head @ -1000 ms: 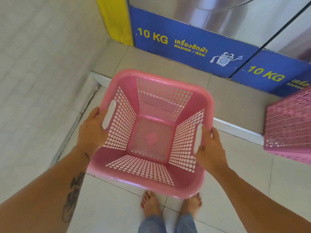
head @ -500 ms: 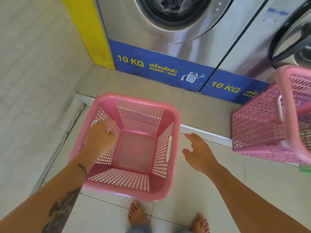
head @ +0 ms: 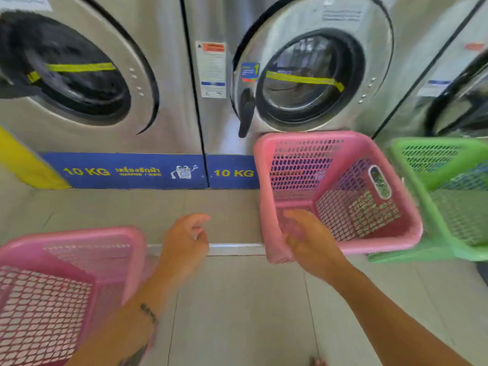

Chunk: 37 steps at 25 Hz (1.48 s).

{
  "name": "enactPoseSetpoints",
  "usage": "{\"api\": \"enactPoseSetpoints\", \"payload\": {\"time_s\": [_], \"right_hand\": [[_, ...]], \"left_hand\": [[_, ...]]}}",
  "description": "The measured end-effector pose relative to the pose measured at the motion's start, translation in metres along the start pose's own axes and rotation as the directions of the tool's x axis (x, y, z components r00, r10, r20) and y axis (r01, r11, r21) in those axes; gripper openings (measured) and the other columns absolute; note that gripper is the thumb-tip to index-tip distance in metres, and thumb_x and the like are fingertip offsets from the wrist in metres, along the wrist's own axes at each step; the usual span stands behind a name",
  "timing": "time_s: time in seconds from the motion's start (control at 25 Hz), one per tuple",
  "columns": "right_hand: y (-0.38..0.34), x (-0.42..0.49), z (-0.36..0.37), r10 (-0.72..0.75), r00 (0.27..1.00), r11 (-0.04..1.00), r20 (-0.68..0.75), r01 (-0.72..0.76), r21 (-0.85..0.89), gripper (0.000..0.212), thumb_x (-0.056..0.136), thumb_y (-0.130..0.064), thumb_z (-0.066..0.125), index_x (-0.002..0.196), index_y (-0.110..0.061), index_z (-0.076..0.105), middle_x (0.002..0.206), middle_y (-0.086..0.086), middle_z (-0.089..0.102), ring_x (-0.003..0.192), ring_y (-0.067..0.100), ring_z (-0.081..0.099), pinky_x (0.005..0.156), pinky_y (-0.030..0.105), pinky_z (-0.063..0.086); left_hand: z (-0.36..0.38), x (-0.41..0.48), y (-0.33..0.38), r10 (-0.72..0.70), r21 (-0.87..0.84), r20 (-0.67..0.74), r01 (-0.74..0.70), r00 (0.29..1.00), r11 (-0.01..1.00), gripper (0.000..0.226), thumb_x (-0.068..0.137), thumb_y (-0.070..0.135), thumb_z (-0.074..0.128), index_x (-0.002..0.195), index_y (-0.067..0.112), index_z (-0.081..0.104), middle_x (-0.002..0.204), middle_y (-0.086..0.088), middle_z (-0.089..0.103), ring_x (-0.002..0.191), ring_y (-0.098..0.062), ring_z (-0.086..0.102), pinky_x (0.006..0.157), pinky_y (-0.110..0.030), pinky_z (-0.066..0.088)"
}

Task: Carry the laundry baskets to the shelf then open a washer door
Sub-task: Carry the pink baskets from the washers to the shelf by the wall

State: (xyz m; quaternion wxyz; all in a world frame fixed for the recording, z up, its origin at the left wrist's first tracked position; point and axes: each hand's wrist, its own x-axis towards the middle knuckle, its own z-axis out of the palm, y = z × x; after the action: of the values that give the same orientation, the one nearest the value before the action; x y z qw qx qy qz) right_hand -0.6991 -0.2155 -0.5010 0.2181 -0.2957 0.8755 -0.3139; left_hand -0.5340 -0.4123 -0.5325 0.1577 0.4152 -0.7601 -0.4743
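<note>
Reaching right hand [head: 311, 241], fingers curled, to near rim of tilted pink perforated plastic basket [head: 340, 196], grip unclear | left hand [head: 184, 247] loosely curled, empty, off floor-standing pink basket [head: 66, 281] it held earlier | blue washer plinth labels [head: 126, 171] read "10 KG".

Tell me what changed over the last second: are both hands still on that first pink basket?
No. Both hands let go of the pink basket, which now sits on the floor at lower left. The left hand hangs free and empty, while the right hand has reached right to the near rim of the second pink basket; grip unclear through blur. The view swung up and right. The washer doors are still shut.
</note>
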Motion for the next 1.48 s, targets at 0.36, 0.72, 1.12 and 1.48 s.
{"api": "enactPoseSetpoints", "payload": {"time_s": [0.36, 0.72, 1.12, 1.48], "right_hand": [[0.178, 0.078, -0.173, -0.055, 0.989, 0.977, -0.140, 0.024, -0.212, 0.057, 0.070, -0.025, 0.060, 0.127, -0.020, 0.058, 0.131, 0.007, 0.056, 0.120, 0.027, 0.054, 0.106, 0.044, 0.041], [0.242, 0.128, -0.183, 0.139, 0.988, 0.956, -0.067, -0.152, -0.250, 0.061, 0.081, -0.010, 0.052, 0.137, -0.031, 0.041, 0.141, 0.013, 0.035, 0.111, 0.039, 0.056, 0.094, 0.048, 0.047], [0.185, 0.076, -0.128, -0.077, 0.972, 0.942, -0.223, -0.003, -0.336, 0.076, 0.071, 0.003, 0.057, 0.139, -0.027, 0.046, 0.123, 0.015, 0.057, 0.099, 0.040, 0.060, 0.079, 0.044, 0.049], [0.107, -0.069, -0.011, 0.147, 0.954, 0.985, -0.261, -0.167, -0.054, 0.064, 0.071, -0.009, 0.046, 0.130, -0.031, 0.056, 0.089, 0.003, 0.063, 0.080, 0.029, 0.056, 0.068, 0.034, 0.042]], "left_hand": [[0.195, 0.061, 0.091, 0.046, 0.430, -0.002, -0.040, 0.999, 0.902, 0.084, 0.077, 0.030, 0.060, 0.149, 0.044, 0.019, 0.156, -0.014, 0.024, 0.142, -0.036, 0.026, 0.111, -0.048, 0.033], [0.202, 0.082, 0.073, 0.206, 0.654, -0.008, -0.150, 0.979, 0.741, 0.073, 0.067, 0.004, 0.061, 0.138, 0.016, 0.049, 0.125, -0.013, 0.051, 0.093, -0.043, 0.060, 0.073, -0.050, 0.054], [0.120, 0.041, 0.023, 0.186, 0.491, -0.091, -0.118, 0.978, 0.863, 0.072, 0.067, 0.000, 0.054, 0.134, 0.026, 0.055, 0.110, -0.006, 0.057, 0.092, -0.032, 0.060, 0.077, -0.045, 0.054], [0.007, -0.077, -0.060, 0.017, 0.249, -0.201, 0.034, 0.979, 0.968, 0.070, 0.073, -0.004, 0.056, 0.135, 0.028, 0.051, 0.122, 0.015, 0.053, 0.069, -0.010, 0.063, 0.057, -0.032, 0.058]]}}
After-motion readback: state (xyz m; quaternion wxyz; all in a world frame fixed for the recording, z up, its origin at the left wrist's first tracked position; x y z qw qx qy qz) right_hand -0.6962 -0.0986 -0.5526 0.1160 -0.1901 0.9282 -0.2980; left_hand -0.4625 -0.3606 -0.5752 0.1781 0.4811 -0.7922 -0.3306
